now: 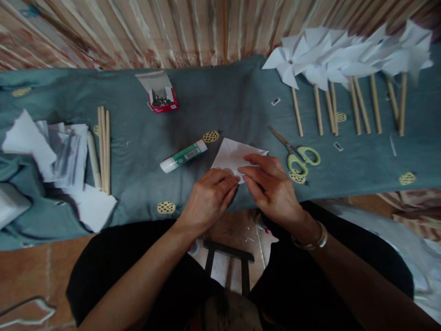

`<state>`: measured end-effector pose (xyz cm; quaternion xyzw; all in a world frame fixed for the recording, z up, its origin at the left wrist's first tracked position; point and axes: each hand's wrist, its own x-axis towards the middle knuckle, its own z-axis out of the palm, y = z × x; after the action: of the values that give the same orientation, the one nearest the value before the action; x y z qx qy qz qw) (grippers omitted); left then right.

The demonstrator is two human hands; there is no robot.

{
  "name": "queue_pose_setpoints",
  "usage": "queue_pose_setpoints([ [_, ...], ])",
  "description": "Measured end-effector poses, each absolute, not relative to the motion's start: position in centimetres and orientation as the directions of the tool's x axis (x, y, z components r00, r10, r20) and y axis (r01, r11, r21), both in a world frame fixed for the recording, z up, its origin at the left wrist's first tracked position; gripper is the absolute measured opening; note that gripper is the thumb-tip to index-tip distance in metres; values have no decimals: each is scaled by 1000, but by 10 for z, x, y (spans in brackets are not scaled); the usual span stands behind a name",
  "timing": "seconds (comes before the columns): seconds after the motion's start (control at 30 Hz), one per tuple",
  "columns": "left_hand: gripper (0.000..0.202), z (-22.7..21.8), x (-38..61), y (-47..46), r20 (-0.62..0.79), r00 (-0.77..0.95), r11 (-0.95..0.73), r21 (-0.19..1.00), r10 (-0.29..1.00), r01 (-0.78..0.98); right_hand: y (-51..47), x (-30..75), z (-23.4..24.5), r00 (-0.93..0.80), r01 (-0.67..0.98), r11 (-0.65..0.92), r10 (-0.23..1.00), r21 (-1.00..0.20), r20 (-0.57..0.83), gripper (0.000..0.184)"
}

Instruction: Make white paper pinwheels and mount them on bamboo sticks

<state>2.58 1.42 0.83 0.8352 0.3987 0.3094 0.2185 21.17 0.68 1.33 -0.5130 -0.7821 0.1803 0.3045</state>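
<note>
A folded sheet of white paper [230, 154] lies at the front edge of the cloth-covered table. My left hand [211, 195] is closed on its near left edge, thumb and fingertips pinched together. Over the paper's right side is my right hand [272, 186], its fingers apart and the fingertips close to the left hand's; the thumb and index reach the near corner. Left of the paper lies a glue stick [183, 156] with a white cap and green label. Green-handled scissors [296, 156] rest, slightly opened, just right of my right hand.
White paper pinwheels [330, 55] on wooden sticks lie in a row at the back right. A red box [164, 102] of small metal pins stands open at the back. Wooden sticks [104, 149] and a pile of cut paper [67, 151] are at left. A curtain [138, 32] hangs behind.
</note>
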Motion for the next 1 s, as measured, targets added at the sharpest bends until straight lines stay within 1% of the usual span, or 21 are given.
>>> queue_pose_setpoints([
  [0.17,15,9,26,14,332,490,-580,605,806,545,7,210,14,-311,703,407,914,-583,262,29],
  [0.47,16,10,26,13,329,506,-592,588,797,551,4,210,9,-383,741,471,882,-480,274,30],
  [0.7,16,8,27,11,333,504,-596,568,797,567,4,206,6,-356,753,437,899,-493,254,31],
  [0.8,17,9,28,11,339,517,-611,547,786,572,5,205,8,-338,748,411,911,-521,235,33],
  [1.0,17,11,28,12,333,525,-616,531,783,582,8,204,13,-336,758,380,924,-531,183,34],
])
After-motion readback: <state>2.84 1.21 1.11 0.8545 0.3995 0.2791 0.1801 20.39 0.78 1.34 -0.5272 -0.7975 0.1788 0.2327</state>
